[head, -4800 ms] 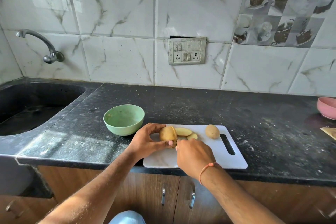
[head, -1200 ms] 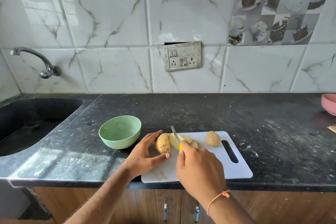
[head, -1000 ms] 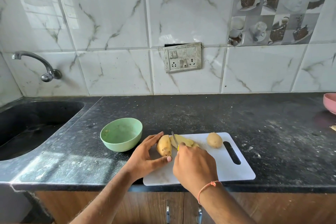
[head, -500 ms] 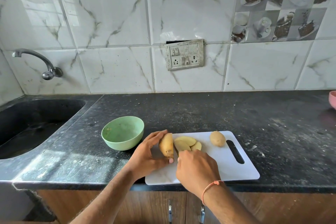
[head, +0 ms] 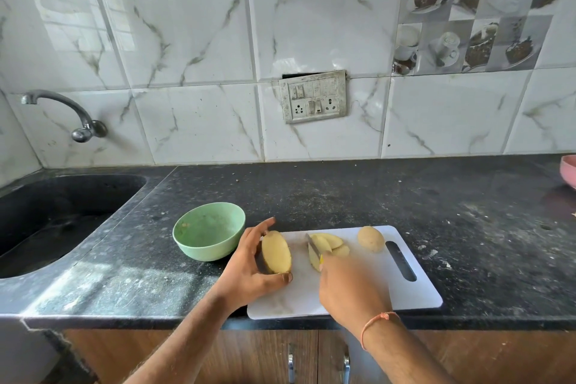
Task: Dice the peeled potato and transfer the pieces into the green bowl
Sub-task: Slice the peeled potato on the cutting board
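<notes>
White board (head: 367, 290): left hand (head: 249, 268) grips potato half (head: 276, 252), right hand (head: 349, 287) grips knife (head: 313, 246); tuck your fingertips, cut slices (head: 328, 245) evenly.

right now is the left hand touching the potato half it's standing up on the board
Touching. The head view shows the left hand cupped round the potato half, thumb tip pressed against its near end, fingers behind its far side.

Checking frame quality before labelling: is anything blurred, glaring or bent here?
Head view: right hand and knife are motion-blurred; left hand, potato and bowl stay sharp; window glare on upper-left tiles; wide-angle bend at edges.
</notes>
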Available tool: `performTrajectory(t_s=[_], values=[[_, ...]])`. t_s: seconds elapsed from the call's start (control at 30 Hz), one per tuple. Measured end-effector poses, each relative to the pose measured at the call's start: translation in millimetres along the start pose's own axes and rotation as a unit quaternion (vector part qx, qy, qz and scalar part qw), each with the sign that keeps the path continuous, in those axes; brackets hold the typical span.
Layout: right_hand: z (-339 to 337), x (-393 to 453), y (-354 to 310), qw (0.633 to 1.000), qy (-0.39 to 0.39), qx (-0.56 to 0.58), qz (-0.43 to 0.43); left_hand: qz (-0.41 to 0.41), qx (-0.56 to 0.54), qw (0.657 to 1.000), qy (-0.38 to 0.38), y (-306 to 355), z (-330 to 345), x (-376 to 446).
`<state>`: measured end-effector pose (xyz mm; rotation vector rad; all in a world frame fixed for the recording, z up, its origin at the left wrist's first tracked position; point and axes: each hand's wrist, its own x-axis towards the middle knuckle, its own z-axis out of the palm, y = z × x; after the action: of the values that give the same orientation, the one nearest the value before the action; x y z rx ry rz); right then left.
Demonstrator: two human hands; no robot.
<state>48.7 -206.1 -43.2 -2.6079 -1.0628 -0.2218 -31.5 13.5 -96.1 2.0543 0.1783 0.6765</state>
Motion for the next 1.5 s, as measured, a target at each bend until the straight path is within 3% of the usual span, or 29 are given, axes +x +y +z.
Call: performTrajectory(t_s=[0.17,0.37,0.57,0.9,1.07,1.23,1.4,1.5], values=[[13.6,3.2,11.5,0.994,0.027,0.102,-0.033,0.008,-0.003,1.000,-0.008,0.0,1.6,0.3],[22.1,5.9,24.2,0.981,0.045,0.188,-0.012,0.000,0.007,1.000,-0.001,8.8,7.6,-3.7],[26.0,6.1,24.6,0.980,0.059,0.189,-0.010,0.054,0.079,0.993,-0.068,17.8,12.8,-9.4],[29.2,7.4,25.6,0.985,0.064,0.162,-0.015,0.029,0.130,0.989,-0.070,21.6,-22.2,-9.2],[29.0,7.4,24.7,0.985,0.066,0.156,-0.015,0.023,0.197,0.975,-0.106,26.4,-25.3,-2.6],[29.9,6.2,24.2,0.984,0.077,0.160,-0.020,0.038,0.159,0.983,-0.084,25.5,-5.0,-0.3],[29.8,6.1,23.6,0.986,0.077,0.143,-0.025,0.000,0.107,0.994,-0.035,19.6,4.8,-8.6],[30.3,3.3,21.4,0.988,0.077,0.128,-0.030,-0.017,0.090,0.995,-0.042,17.5,6.9,-10.6]])
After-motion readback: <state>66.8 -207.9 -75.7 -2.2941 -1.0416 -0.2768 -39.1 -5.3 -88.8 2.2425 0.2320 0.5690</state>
